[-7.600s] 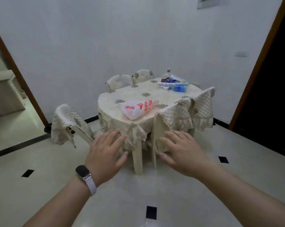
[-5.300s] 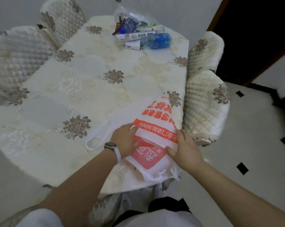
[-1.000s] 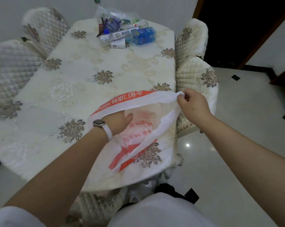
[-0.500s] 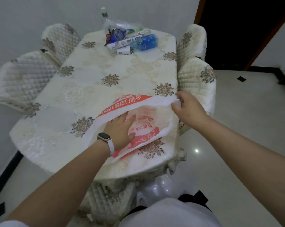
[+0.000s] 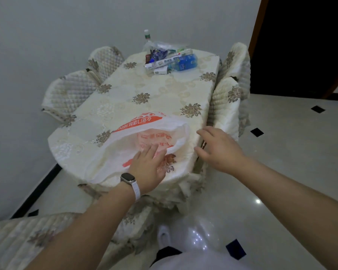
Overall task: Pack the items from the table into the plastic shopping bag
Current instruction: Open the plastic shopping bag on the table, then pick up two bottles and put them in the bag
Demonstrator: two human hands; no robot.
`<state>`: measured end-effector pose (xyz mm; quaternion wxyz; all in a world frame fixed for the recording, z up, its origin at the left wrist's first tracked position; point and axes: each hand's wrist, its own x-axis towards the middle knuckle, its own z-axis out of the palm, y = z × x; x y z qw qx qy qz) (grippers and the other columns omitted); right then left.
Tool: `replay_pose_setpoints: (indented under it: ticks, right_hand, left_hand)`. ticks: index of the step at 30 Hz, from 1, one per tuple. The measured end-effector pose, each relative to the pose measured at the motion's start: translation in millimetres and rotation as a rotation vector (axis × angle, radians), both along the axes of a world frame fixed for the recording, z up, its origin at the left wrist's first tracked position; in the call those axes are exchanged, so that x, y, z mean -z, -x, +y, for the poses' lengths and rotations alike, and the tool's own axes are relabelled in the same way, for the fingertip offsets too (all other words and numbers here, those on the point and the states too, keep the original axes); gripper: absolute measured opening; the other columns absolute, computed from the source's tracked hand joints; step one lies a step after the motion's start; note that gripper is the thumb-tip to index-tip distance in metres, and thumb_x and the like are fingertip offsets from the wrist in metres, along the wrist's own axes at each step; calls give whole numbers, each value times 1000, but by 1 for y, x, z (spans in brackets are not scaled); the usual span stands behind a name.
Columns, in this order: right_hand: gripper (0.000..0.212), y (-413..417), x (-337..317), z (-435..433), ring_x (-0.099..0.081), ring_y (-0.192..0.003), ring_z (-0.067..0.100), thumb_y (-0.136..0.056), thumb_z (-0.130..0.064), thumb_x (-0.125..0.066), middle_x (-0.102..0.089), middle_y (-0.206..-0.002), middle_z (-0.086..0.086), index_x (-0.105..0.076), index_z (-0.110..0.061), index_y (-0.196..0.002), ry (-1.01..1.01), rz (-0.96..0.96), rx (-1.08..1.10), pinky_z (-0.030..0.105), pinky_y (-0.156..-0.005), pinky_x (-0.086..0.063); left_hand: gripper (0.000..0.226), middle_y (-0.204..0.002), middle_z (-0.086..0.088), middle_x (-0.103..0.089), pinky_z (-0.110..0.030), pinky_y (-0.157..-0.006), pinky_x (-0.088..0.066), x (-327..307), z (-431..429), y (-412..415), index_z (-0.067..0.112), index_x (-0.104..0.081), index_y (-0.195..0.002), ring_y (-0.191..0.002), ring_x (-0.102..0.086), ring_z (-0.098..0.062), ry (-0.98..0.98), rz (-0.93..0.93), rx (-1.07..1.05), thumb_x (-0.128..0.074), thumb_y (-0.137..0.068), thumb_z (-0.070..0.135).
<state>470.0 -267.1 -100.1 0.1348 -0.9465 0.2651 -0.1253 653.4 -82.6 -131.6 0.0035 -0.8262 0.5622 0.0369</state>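
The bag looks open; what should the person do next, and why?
Probably reach the right hand to the pile of items at the far end of the table. The plastic bag lies open-mouthed, the left hand presses flat on it, and the right hand holds nothing.

One wide-angle camera, worn on the head, looks forward and down from close above the near end of the table (image 5: 160, 88), facing along it to the wall (image 5: 67, 26) at 12 o'clock; left hand (image 5: 147, 168) and right hand (image 5: 218, 151) enter from 7 and 4 o'clock.
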Motion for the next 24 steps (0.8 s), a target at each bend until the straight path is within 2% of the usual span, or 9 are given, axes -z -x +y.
replay_pose_setpoints:
  ticks: [5,7,9,12,15,20,24]
  right_hand:
    - [55,74,-5,-8,-43,-129,27,-92,-49,-51,-47,-141,6,-50,-16,-136,111,41,-34,42,-103,-38]
    - [56,101,-6,-15,-43,-129,26,-92,-51,-50,-48,-141,6,-50,-17,-136,150,56,-32,42,-104,-38]
    - [57,126,-8,-24,-46,-127,26,-91,-53,-45,-52,-138,7,-53,-16,-134,181,69,-20,42,-102,-40]
    - [60,155,-10,-43,-53,-118,28,-87,-55,-39,-58,-129,9,-59,-14,-125,176,94,23,42,-94,-45]
    - [55,180,-8,-64,-56,-113,31,-85,-53,-43,-60,-125,12,-62,-13,-118,176,92,89,42,-89,-47]
    - [54,216,8,-115,-58,-110,33,-85,-52,-45,-61,-123,14,-63,-12,-117,171,113,193,43,-89,-47]
    - [55,235,20,-174,-58,-111,33,-83,-52,-47,-61,-124,13,-64,-12,-116,181,140,283,43,-90,-46]
  left_hand:
    - [66,-158,-8,-28,-51,-115,-26,-8,-16,70,28,-32,-149,-145,-25,-32,45,-37,25,-34,-88,55]
    - [64,-158,-7,-28,-50,-115,-26,-15,-29,95,28,-34,-149,-145,-25,-31,75,-36,55,-39,-90,53]
    - [62,-158,-7,-29,-49,-115,-26,-20,-46,117,27,-35,-148,-145,-25,-29,96,-36,97,-43,-90,49]
    - [64,-155,-7,-34,-50,-112,-30,-28,-75,142,28,-38,-145,-143,-30,-30,123,-49,174,-36,-86,52]
    - [61,-155,-7,-34,-50,-111,-32,-31,-113,159,28,-38,-145,-142,-31,-29,131,-71,263,-43,-88,50]
    - [57,-146,-11,-46,-50,-105,-39,-25,-191,182,21,-52,-135,-133,-44,-33,160,-71,387,-54,-84,44]
    - [56,-143,-11,-49,-48,-103,-41,-9,-267,191,21,-54,-133,-131,-44,-32,196,-11,466,-49,-83,45]
